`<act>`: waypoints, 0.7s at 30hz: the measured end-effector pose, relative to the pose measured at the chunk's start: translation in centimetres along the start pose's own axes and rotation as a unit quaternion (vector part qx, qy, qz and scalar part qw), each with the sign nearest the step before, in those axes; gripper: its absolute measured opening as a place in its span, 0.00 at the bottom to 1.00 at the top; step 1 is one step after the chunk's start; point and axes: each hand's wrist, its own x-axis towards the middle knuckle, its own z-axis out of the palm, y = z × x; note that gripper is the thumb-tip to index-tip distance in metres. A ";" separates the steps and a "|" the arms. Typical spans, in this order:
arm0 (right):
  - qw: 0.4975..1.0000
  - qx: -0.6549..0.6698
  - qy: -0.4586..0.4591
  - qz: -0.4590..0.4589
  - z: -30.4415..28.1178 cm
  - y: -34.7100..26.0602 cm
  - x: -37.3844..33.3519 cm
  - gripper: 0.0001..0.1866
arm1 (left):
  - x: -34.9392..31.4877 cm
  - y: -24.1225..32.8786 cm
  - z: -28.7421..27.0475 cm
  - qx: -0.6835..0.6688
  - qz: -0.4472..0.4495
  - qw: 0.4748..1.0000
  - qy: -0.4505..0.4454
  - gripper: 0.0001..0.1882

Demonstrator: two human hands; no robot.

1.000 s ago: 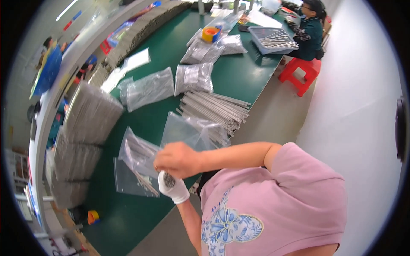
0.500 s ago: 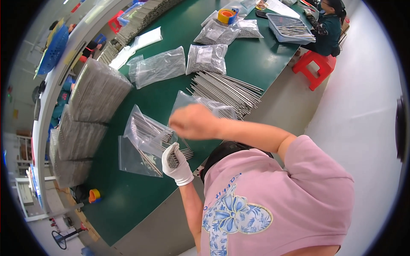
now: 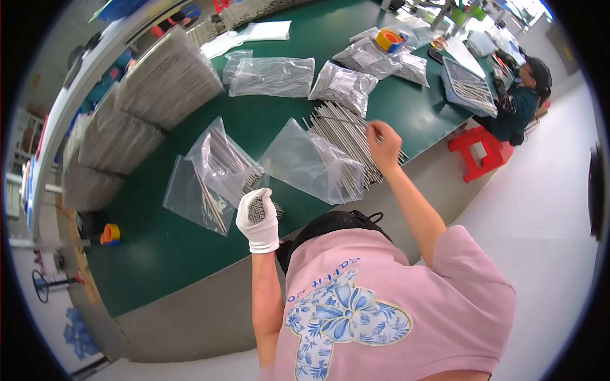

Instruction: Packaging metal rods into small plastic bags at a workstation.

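Note:
My left hand (image 3: 257,219), in a white glove, is closed around a bundle of thin metal rods (image 3: 257,211), whose round ends face up toward me. My bare right hand (image 3: 384,147) is over the right side of a loose pile of rods (image 3: 340,136). Its fingers are pinched on one thin metal rod (image 3: 343,119) that lies crosswise over the pile. A clear plastic bag (image 3: 295,152) overlaps the pile's near side. Beside my left hand, another clear bag (image 3: 219,149) holds rods, and a flat bag (image 3: 197,197) with a few rods lies under it.
Filled bags (image 3: 343,86) and a tape roll (image 3: 389,39) lie farther back, near a flat clear bag (image 3: 272,77). Tall bundled stacks (image 3: 168,73) line the left. A co-worker (image 3: 524,101) sits by a blue basket of rods (image 3: 451,73), near a red stool (image 3: 480,152).
My right hand has moved from above the bags beside my left hand out to the rod pile on the right. My left hand keeps its bundle. The whole view has turned.

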 end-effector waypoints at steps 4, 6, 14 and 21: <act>0.978 -0.053 -0.078 0.185 -2.7 3.9 -7.1 0.05 | 0.1 0.7 -0.1 0.002 0.011 1.000 0.008 0.07; 0.973 -0.063 -0.109 0.195 -3.0 5.0 -9.7 0.06 | 0.0 0.5 -0.1 0.003 0.010 1.000 0.002 0.07; 0.977 -0.120 -0.175 0.014 -2.2 -0.9 -4.1 0.06 | 0.5 1.4 0.1 0.017 0.036 0.999 -0.002 0.08; 0.887 0.271 -0.349 -0.135 2.4 -16.4 -0.4 0.05 | 0.6 1.7 0.3 0.056 0.052 0.997 0.005 0.13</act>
